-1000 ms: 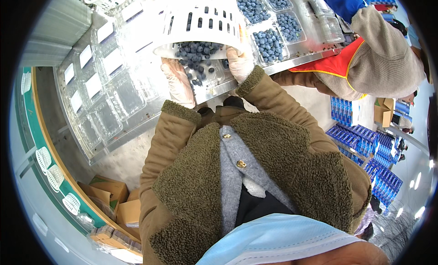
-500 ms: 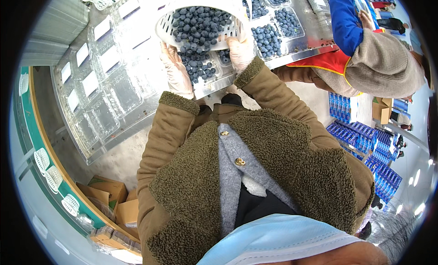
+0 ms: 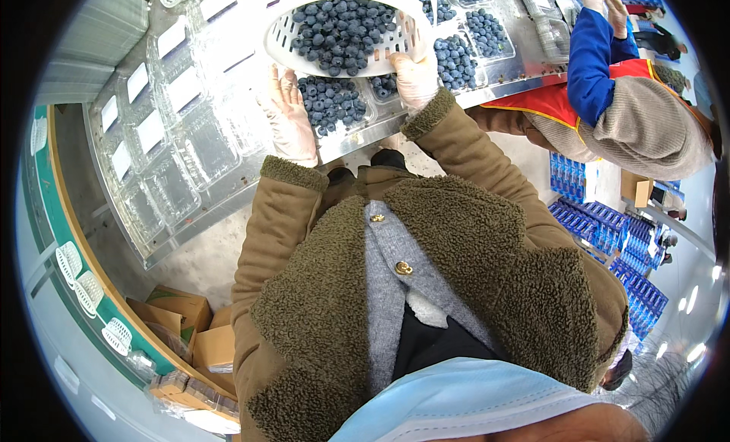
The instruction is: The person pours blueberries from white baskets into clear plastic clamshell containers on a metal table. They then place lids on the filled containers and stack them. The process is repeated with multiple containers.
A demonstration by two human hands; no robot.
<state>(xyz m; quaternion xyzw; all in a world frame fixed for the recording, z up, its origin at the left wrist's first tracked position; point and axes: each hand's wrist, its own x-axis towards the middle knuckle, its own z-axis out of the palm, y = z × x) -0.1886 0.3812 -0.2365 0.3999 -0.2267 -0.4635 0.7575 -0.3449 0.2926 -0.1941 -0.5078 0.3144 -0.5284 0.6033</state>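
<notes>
A white slotted plastic basket point(image 3: 407, 42) with a heap of blueberries point(image 3: 338, 35) in it is tilted toward me at the top of the view. My gloved right hand point(image 3: 416, 81) grips its right rim, thumb over the edge. My gloved left hand point(image 3: 289, 121) has its fingers stretched out just below the basket's left side; whether the fingertips touch it I cannot tell. Right under the basket's lip stands a clear plastic punnet filled with blueberries point(image 3: 332, 105), between my two hands. Another punnet with berries point(image 3: 383, 86) shows partly beside my right hand.
Filled punnets point(image 3: 455, 62) stand to the right on the metal table point(image 3: 228, 202). Empty clear punnets with white labels point(image 3: 150, 134) cover its left side. A co-worker in blue sleeves point(image 3: 591, 65) and a red apron stands at right. Cardboard boxes point(image 3: 179, 309) lie at lower left.
Berries were spilling over the basket's lip into the punnet; now none fall and the basket sits slightly higher. My left hand has come off its rim, fingers extended. The co-worker's hands have risen.
</notes>
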